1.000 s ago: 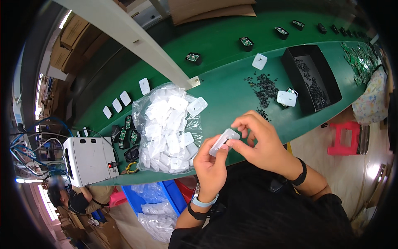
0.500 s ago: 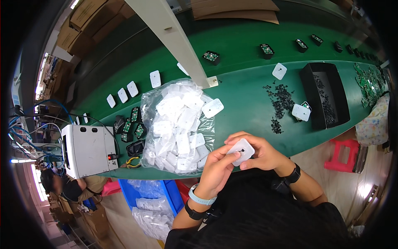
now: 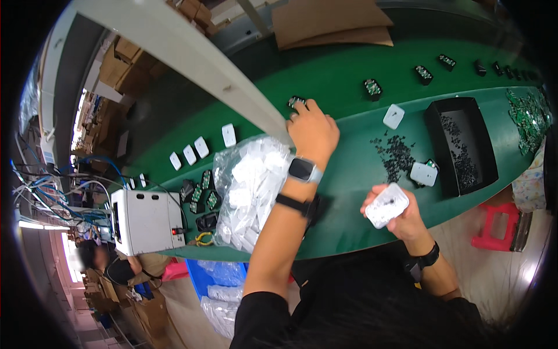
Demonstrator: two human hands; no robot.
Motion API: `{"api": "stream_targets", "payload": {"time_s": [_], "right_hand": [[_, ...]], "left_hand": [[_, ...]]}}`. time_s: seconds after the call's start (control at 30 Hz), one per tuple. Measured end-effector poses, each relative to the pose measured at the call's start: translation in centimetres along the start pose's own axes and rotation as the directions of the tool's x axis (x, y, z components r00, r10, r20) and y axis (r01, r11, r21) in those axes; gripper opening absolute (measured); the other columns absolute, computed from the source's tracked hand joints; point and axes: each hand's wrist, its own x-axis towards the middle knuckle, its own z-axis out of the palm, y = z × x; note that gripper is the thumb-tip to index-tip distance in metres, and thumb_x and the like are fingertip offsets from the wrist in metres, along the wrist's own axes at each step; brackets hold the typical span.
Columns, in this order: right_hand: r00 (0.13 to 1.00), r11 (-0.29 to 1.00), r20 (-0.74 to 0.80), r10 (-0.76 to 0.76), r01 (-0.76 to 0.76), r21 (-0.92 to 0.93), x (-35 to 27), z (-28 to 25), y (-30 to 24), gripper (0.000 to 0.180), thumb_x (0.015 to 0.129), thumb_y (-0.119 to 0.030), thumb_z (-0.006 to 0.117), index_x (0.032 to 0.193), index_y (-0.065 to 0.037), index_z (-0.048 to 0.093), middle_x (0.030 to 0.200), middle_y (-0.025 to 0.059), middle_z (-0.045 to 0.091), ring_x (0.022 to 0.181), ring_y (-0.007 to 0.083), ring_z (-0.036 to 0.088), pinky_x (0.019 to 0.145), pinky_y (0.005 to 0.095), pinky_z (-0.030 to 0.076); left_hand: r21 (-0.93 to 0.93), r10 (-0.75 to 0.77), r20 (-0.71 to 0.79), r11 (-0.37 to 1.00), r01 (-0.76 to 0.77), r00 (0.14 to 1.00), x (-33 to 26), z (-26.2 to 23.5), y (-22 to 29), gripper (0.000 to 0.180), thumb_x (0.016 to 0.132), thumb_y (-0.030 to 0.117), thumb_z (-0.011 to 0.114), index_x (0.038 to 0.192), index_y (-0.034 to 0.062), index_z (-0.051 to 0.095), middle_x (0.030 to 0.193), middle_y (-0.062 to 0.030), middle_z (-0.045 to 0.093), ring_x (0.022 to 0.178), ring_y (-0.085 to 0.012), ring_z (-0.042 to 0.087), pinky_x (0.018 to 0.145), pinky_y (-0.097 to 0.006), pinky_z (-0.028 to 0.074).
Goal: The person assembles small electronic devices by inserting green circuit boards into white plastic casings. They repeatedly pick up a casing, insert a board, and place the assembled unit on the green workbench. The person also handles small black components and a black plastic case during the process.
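My left hand [image 3: 314, 129] is stretched out over the green conveyor belt, fingers apart and bent. Its fingertips are at the near edge of a black case with a green circuit board [image 3: 296, 101], partly covering it; whether they touch is unclear. Closer to me, my right hand [image 3: 409, 220] is closed around a white plastic cover [image 3: 387, 206], a rounded rectangle with a dark mark near its middle. Left of my left forearm, a clear plastic bag [image 3: 247, 192] is heaped with similar white covers.
Small black pieces [image 3: 395, 158] lie loose beside a black box [image 3: 493, 157] holding more. A white cover [image 3: 424, 174] rests on a board nearby. More cases [image 3: 372, 89] line the belt. A slanting metal post [image 3: 232, 87] stands left of my left hand. Yellow-handled pliers [image 3: 203, 239] lie near a white machine [image 3: 148, 221].
My left hand has let go of the white cover and reached forward to the black case on the belt. My right hand keeps the cover and has moved to the right. The view has shifted.
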Motion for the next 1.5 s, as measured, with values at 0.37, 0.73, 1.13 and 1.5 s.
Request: {"api": "stream_targets", "payload": {"time_s": [0.37,0.73,1.13,1.5], "right_hand": [[0.996,1.000,0.093,-0.019,0.020,-0.009,-0.9,-1.4,-3.7,0.071,0.072,-0.012,0.094,0.133,0.003,0.062,0.119,0.0107,0.066,0.113,0.0247,0.068,0.099,0.0389,0.054],[0.948,0.916,0.177,-0.266,0.305,-0.261,-0.5,0.0,-5.9,0.080,0.072,-0.006,0.094,0.142,0.000,0.056,0.125,0.0134,0.064,0.116,0.0235,0.064,0.101,0.0409,0.053],[0.955,0.847,0.233,-0.181,0.272,-0.457,-1.2,4.2,-3.7,0.076,0.072,-0.009,0.094,0.139,-0.001,0.059,0.124,0.0142,0.065,0.114,0.0237,0.067,0.099,0.0385,0.056],[0.952,0.533,0.250,-0.178,0.307,-0.789,-2.4,5.2,-4.1,0.066,0.070,-0.018,0.095,0.128,-0.003,0.068,0.118,0.0137,0.072,0.103,0.0279,0.071,0.089,0.0362,0.057]], "left_hand": [[0.171,-0.193,0.038,0.968,0.184,0.980,5.4,6.5,-1.8,0.024,0.090,0.004,0.067,0.109,-0.0017,0.054,0.116,-0.0202,0.053,0.097,-0.0398,0.067,0.080,-0.047,0.057],[-0.899,0.237,0.008,0.428,-0.097,0.971,-11.4,-11.4,-1.3,0.065,0.073,-0.014,0.075,0.126,0.0026,0.041,0.126,-0.0205,0.058,0.123,-0.0271,0.059,0.107,-0.038,0.048],[-0.995,0.272,0.089,-0.018,0.098,0.958,-20.9,-12.9,-3.4,0.054,0.073,-0.009,0.082,0.119,-0.0023,0.057,0.129,-0.0283,0.064,0.125,-0.0327,0.062,0.109,-0.046,0.047],[-0.991,0.273,0.130,0.059,0.118,0.953,-21.0,-12.6,-2.3,0.059,0.074,-0.011,0.081,0.129,-0.0063,0.061,0.126,-0.0274,0.067,0.123,-0.0337,0.064,0.108,-0.044,0.050]]}}
